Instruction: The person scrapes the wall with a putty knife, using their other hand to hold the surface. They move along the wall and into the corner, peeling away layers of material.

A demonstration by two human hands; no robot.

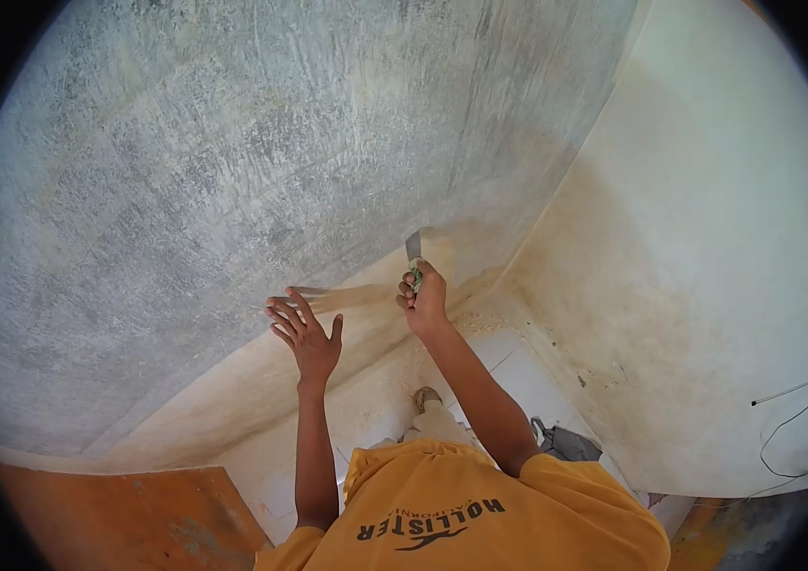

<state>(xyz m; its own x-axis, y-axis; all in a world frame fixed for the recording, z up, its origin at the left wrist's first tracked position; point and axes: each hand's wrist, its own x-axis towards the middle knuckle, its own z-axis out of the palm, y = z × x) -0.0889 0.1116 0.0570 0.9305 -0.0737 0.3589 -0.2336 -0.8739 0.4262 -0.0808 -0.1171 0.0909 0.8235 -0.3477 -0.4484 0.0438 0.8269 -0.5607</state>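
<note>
My right hand is closed around the handle of a putty knife, its flat grey blade pointing up against the wall. Part of the handle, greenish and pale, shows between my fingers. To the left, my left hand has its fingers spread, with the fingertips at the wall surface; nothing is in it. The wall is mottled grey and rough over most of its area. A smoother cream-coloured band runs along its lower part, below and between my hands.
A plain pale wall with brown stains meets the rough wall at a corner on the right. Cables hang at far right. A grey bag-like item lies on the tiled floor. An orange panel stands at lower left.
</note>
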